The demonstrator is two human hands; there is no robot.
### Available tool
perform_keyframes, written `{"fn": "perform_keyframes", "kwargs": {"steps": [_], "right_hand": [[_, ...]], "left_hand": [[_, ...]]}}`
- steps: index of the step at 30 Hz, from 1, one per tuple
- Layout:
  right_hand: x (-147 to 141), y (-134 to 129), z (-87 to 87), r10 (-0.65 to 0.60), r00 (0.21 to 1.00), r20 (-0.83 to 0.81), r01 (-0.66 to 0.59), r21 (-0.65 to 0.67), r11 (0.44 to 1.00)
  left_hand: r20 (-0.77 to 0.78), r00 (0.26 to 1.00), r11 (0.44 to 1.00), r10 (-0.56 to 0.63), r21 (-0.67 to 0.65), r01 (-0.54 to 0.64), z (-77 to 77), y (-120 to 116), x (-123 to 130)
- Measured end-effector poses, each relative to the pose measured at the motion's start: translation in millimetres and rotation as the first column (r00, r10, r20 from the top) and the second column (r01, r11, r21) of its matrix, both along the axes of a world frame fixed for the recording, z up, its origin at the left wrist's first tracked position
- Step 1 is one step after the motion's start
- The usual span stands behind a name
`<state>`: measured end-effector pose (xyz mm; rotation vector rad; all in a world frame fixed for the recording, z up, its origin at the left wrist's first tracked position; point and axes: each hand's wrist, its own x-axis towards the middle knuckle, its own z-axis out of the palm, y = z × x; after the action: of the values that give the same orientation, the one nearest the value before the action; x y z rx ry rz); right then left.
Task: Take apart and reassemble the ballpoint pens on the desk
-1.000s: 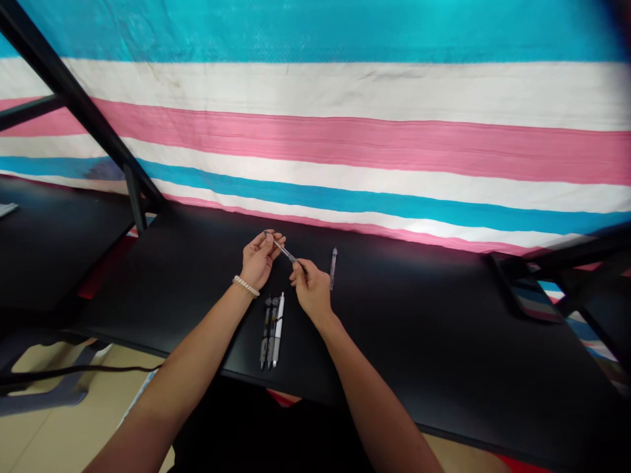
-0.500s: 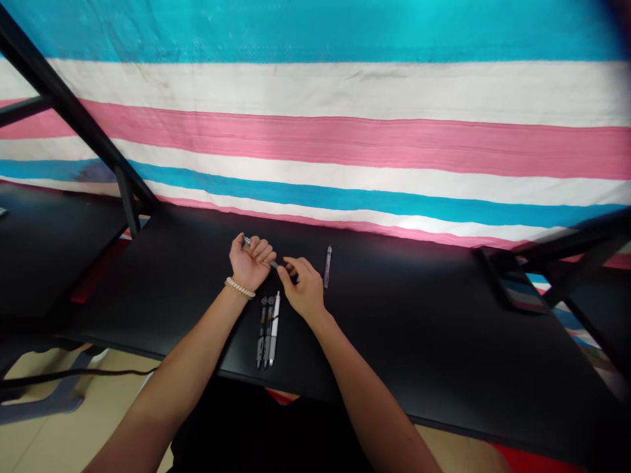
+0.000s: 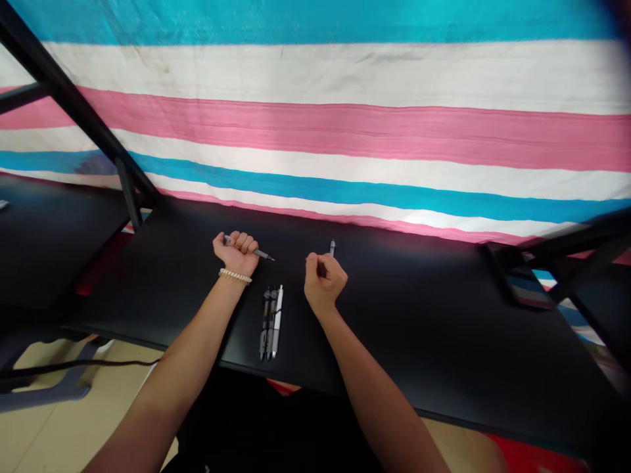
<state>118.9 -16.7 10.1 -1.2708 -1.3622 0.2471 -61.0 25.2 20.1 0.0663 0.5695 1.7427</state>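
Note:
My left hand [image 3: 239, 253] lies palm up with its fingers wrapped round a grey pen [image 3: 264, 255]. The pen's pointed end sticks out to the right, and its other end shows by the thumb. To the right, apart from that pen, my right hand [image 3: 325, 279] is closed in a fist; whatever it may hold is hidden. Behind it another pen [image 3: 332, 247] shows only its upper end. Between my forearms, two dark pens [image 3: 269, 325] and a white pen [image 3: 278, 322] lie side by side on the black table [image 3: 419, 315].
A dark flat object resembling a phone [image 3: 527, 289] is at the table's right end, beside a black metal frame [image 3: 582, 263]. Another frame [image 3: 89, 125] slants down at the left. A striped cloth [image 3: 345, 131] hangs behind the table.
My right hand has drawn away rightward from the left hand's pen and closed into a fist, now covering most of the far pen. My left hand has shifted left, exposing the pen's pointed end.

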Motion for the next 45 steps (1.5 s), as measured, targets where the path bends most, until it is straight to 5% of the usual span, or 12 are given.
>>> {"fn": "perform_keyframes", "kwargs": {"steps": [22, 27, 32, 45], "right_hand": [[-0.2, 1.9, -4.5, 0.021, 0.999, 0.05, -0.021, 0.007, 1.0], [-4.3, -1.5, -4.8, 0.212, 0.971, 0.109, -0.211, -0.019, 0.977], [-7.7, -4.1, -12.4, 0.454, 0.834, 0.314, -0.446, -0.101, 0.889], [-0.9, -4.3, -14.3, 0.336, 0.932, 0.133, -0.314, -0.162, 0.936]], "left_hand": [[-0.047, 0.998, 0.999, -0.053, -0.006, 0.052, 10.3, -5.6, 2.4], [-0.005, 0.982, 0.977, -0.19, 0.096, 0.19, 12.0, -10.2, 13.1], [-0.041, 0.918, 0.91, -0.393, 0.125, 0.395, 14.6, -17.2, 34.6], [-0.377, 0.775, 0.835, -0.507, 0.011, 0.551, -1.2, -9.3, 41.9]]}}
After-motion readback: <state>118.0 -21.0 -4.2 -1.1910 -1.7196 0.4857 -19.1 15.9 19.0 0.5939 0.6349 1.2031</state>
